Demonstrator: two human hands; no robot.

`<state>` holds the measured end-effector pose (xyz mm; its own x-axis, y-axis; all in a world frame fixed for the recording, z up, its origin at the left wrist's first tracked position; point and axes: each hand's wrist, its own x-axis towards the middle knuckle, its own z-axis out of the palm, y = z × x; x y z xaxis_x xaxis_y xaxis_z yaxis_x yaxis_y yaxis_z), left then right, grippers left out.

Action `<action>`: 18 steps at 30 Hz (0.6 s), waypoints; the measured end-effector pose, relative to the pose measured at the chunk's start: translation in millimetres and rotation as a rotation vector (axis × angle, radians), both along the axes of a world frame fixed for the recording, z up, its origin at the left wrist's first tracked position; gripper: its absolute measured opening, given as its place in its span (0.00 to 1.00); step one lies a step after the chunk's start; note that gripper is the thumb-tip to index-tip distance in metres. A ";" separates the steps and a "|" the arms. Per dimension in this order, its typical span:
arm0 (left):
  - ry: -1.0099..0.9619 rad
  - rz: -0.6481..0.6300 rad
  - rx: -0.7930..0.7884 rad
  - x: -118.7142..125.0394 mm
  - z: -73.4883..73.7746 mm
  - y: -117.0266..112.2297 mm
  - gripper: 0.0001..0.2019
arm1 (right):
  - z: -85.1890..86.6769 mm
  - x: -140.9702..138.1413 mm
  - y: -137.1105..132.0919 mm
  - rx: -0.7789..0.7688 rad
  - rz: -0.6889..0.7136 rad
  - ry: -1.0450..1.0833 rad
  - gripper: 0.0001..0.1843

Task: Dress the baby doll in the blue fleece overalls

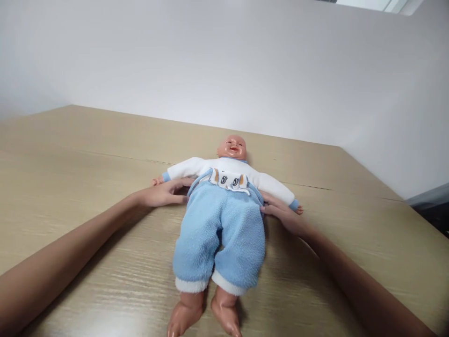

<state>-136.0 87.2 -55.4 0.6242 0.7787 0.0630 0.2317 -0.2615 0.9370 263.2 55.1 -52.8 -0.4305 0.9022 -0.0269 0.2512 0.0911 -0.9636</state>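
Observation:
A baby doll (219, 220) lies on its back on the wooden table, head away from me and bare feet towards me. It wears a white long-sleeved top and fuzzy light-blue trousers with white cuffs and a bib (229, 180) with two stitched eyes. At the waist on the left side, my left hand (163, 193) presses in, thumb and fingers against the clothing below the doll's arm. My right hand (282, 213) grips the opposite side of the waist, its thumb on the blue cloth. Several fingertips of both hands are hidden by the doll's body.
The wooden table (98, 234) reaches back to a plain pale wall (196, 61). Thin seams cross the tabletop. Beyond the table's right edge sits a dark object (433, 206) that I cannot make out.

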 end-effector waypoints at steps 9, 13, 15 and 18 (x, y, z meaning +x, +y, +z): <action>-0.387 0.367 -0.239 26.8 -38.5 -6.6 0.17 | -17.5 -56.1 -18.1 -0.190 -0.223 0.487 0.26; -0.438 0.386 -0.278 41.2 -43.9 -10.4 0.19 | -18.5 -58.3 -15.7 -0.165 -0.228 0.486 0.27; -0.445 0.367 -0.252 39.5 -40.4 -9.0 0.20 | -19.7 -53.4 -12.9 -0.118 -0.232 0.470 0.24; -0.357 0.336 -0.089 28.8 -30.8 -4.4 0.15 | -20.8 -41.5 -7.8 -0.046 -0.244 0.374 0.14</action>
<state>-107.2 82.8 -86.1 0.2890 0.9453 0.1512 -0.0496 -0.1429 0.9885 221.8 47.3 -73.6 -0.1930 0.9800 0.0482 -0.1069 0.0278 -0.9939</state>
